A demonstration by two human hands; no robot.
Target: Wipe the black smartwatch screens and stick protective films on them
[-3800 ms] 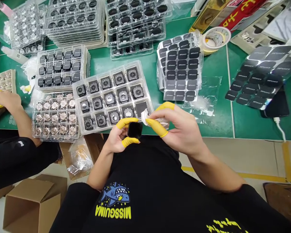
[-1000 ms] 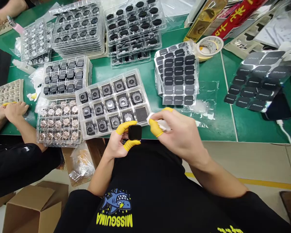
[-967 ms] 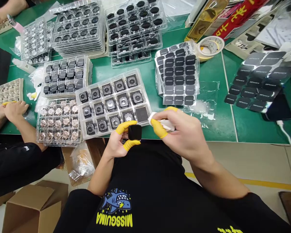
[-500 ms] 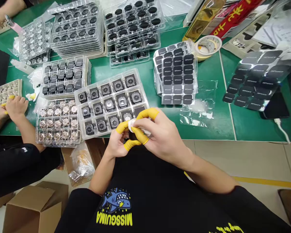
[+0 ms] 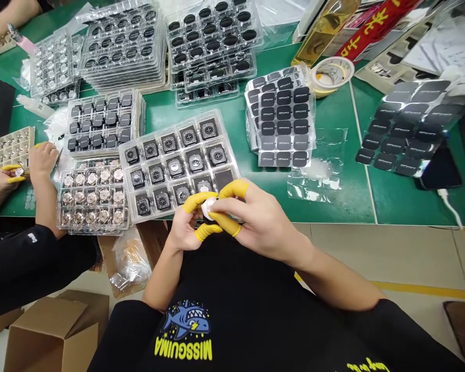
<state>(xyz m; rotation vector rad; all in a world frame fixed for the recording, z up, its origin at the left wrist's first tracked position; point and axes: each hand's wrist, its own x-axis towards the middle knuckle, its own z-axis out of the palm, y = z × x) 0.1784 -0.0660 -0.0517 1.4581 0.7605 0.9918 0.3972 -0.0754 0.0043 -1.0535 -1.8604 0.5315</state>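
Observation:
Yellow finger cots cover some fingers of both hands. My left hand [image 5: 189, 225] is closed round a small dark watch part, mostly hidden by the fingers. My right hand [image 5: 256, 217] pinches a white cloth or pad [image 5: 208, 207] against that part. Just beyond the hands lies a clear plastic tray [image 5: 232, 150] of square black watch bodies, their round sensor backs facing up. One compartment [image 5: 225, 178] near my right fingers shows only a flat dark surface.
Left of the tray are trays of round watch faces [image 5: 92, 196] and square black pieces [image 5: 96, 139]. Black sticker sheets [image 5: 284, 126], tape [image 5: 333, 72] and a bottle [image 5: 321, 31] stand right. A co-worker's hands [image 5: 42, 160] are at far left.
My hands and the white cloth have shifted slightly, uncovering more of the tray's right compartment. The co-worker's hands have moved apart, and one now holds a small round piece.

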